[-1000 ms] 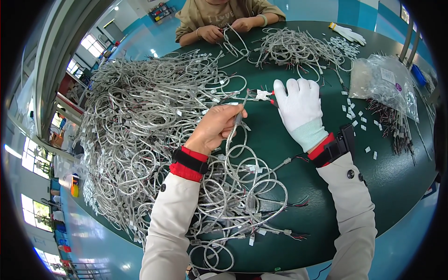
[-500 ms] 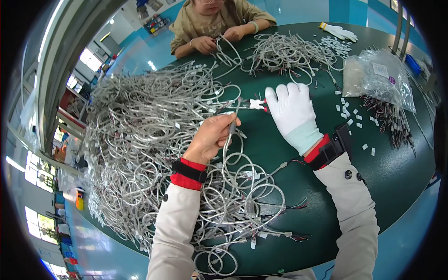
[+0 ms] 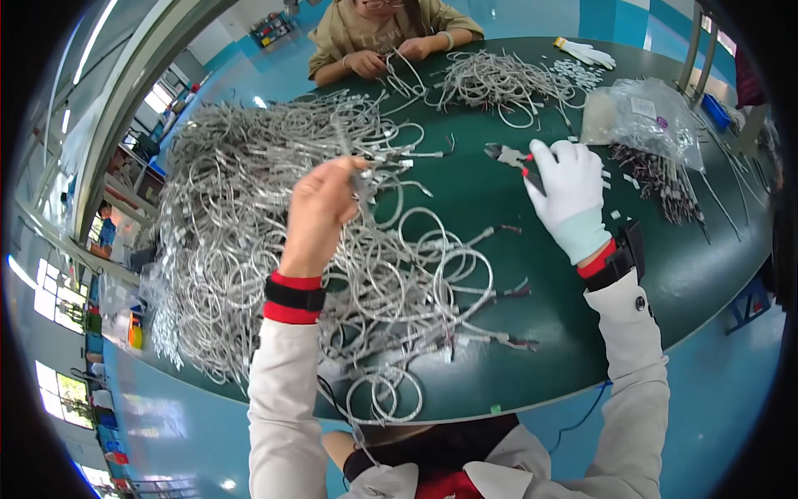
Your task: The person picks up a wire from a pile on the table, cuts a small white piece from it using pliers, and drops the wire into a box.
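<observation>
1. Left hand (image 3: 320, 212) raised above the table (image 3: 499, 349), bare, fingers (image 3: 353, 170) pinched together on one grey cable (image 3: 363, 195); cable hanging down from the pinch into the loose loops (image 3: 416, 274) below.
2. Right hand (image 3: 569, 195) in a white glove, well apart to the right, fingers wrapped tight around the red handles of small cutters (image 3: 511, 158).
3. Cutter nose pointing left, toward the held cable; long axis of the tool lying roughly level across the table, long axis of the cable running roughly up and down from the pinch.
4. Cable therefore to the left of the cutter tip, with bare green table between them; no contact.
5. Cutter jaws dark and small; open or shut impossible to tell.
6. Large heap of grey cables (image 3: 224, 249) on the left side of the table, nearer the left hand than the right.
7. Clear plastic bag (image 3: 644, 121) beyond the right hand; dark-ended wires (image 3: 661, 179) beside it.
8. Another person's hands (image 3: 370, 62) at the far edge, working on separate cables.
</observation>
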`<state>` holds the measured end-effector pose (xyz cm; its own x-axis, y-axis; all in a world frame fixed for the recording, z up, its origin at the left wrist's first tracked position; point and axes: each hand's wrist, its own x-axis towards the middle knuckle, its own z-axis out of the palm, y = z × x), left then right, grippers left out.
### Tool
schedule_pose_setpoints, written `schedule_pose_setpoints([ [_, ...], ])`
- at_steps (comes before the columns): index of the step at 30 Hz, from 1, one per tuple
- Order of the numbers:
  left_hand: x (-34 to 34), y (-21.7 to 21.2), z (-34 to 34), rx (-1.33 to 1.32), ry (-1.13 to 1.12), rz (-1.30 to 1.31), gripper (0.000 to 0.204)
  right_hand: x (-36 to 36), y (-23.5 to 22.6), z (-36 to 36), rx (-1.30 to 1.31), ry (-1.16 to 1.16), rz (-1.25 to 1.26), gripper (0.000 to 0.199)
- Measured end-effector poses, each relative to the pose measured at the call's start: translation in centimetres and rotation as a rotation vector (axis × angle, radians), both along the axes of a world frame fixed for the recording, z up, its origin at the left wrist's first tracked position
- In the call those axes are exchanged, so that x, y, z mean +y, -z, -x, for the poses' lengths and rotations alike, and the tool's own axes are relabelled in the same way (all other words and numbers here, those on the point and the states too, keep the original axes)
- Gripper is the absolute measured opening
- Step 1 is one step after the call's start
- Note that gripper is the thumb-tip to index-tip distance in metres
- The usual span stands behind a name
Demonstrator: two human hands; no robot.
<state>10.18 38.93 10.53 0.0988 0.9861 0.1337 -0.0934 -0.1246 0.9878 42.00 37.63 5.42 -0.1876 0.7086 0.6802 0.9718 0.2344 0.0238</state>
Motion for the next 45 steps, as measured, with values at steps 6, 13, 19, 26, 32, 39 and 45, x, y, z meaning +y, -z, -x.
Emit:
schedule_pose_setpoints([
  [6,-7.9,-0.6,4.9,-0.344,-0.261,-0.248,0.025,-6.9,-0.3,-0.8,0.037,0.081,-0.09,0.044],
  [13,-22.8,2.9,11.8,-0.739,-0.339,-0.172,0.022,-16.0,1.2,2.3,0.175,-0.042,-0.014,0.038],
  [19,-34.5,7.5,11.3,-0.796,-0.477,-0.031,0.024,-20.8,4.0,3.7,0.777,-0.296,0.213,0.029],
  [26,-41.5,12.4,12.0,-0.936,-0.191,0.039,0.024,-18.2,4.6,5.4,1.496,-0.498,0.469,0.035],
  [32,-42.8,14.2,12.3,-0.922,-0.159,0.099,0.025,-16.2,6.9,4.0,1.507,-0.319,0.596,0.042],
  [39,-43.3,15.9,12.7,-0.955,-0.11,0.082,0.025,-15.7,7.5,2.2,1.666,-0.298,0.552,0.046],
  [45,-43.4,16.9,13.0,-0.96,-0.169,0.117,0.025,-15.4,8.7,1.1,1.716,-0.39,0.58,0.045],
])
